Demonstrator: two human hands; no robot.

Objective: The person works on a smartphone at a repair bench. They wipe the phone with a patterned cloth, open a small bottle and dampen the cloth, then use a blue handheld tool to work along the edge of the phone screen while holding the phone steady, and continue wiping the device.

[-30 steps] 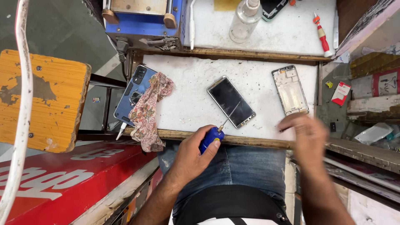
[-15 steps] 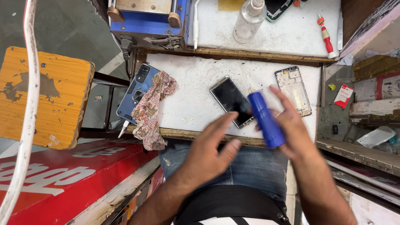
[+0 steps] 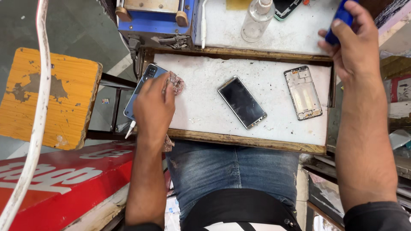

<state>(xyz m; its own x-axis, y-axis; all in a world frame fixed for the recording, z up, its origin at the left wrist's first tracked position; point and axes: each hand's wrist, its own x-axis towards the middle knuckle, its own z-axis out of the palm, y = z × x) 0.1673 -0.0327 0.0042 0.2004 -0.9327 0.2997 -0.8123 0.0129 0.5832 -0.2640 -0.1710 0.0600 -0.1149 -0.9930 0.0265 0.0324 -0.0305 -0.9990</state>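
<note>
A shallow wooden-framed bench tray (image 3: 239,139) with a white, speckled and gritty surface is seen across the lap of a person in blue jeans. A dark, glossy, rectangular smartphone (image 3: 242,102) lies face up and slanted near the middle of the tray, and a bare metal phone frame (image 3: 303,92), grey and skeletal, lies flat near the tray's right edge, well apart from it. At the left edge a blue phone back cover (image 3: 141,83) with a camera cluster overhangs the frame, and a crumpled, floral-patterned cloth (image 3: 176,81) rests against it. The left hand (image 3: 154,107) is laid over the cloth and the cover, its fingers (image 3: 168,92) curled down and closed onto the cloth, much of which is hidden beneath the palm. The right hand (image 3: 357,40) is raised at the upper right over the rear bench surface (image 3: 291,36), with its fingers wrapped round a blue cylindrical tool handle (image 3: 340,19), only partly visible. Behind the tray stand a clear plastic bottle (image 3: 256,20) and a blue boxy machine (image 3: 156,17) with wooden knobs. To the left a worn orange wooden stool (image 3: 47,96) with chipped paint is seen, crossed by a white cable (image 3: 36,128), and a red signboard (image 3: 60,179) lies below.
</note>
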